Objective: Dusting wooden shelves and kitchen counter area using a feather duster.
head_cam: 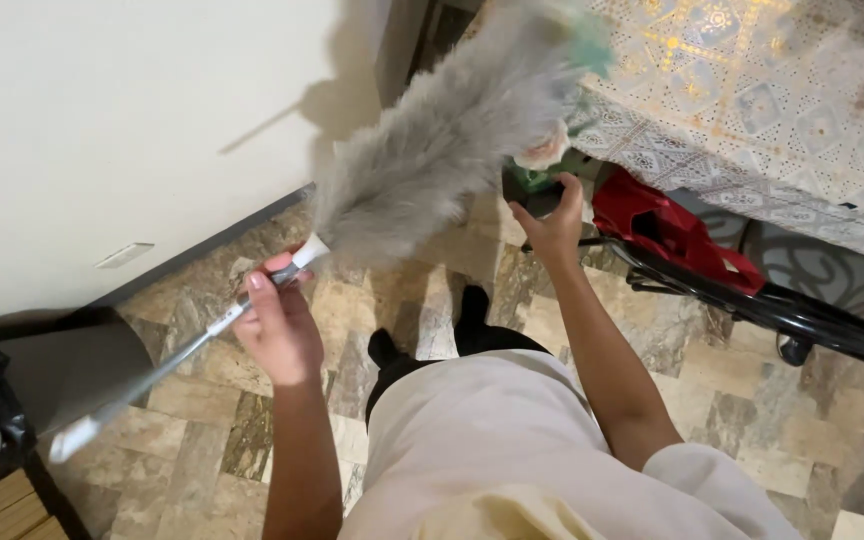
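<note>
My left hand (pixel 277 325) grips the thin silver handle of a fluffy grey duster (pixel 432 150), near where the handle meets the head. The duster head points up and right, its tip blurred near the edge of a table covered with a patterned lace cloth (pixel 752 90). My right hand (pixel 555 225) reaches forward under the table edge, fingers spread, touching or close to a dark object beside something green (pixel 530 180); whether it holds anything is unclear.
A cream wall (pixel 102 130) with a dark baseboard fills the left. A black metal frame (pixel 782 310) with a red bag (pixel 667 225) sits under the table at right. A grey bin (pixel 62 370) stands at lower left. The floor is stone tile.
</note>
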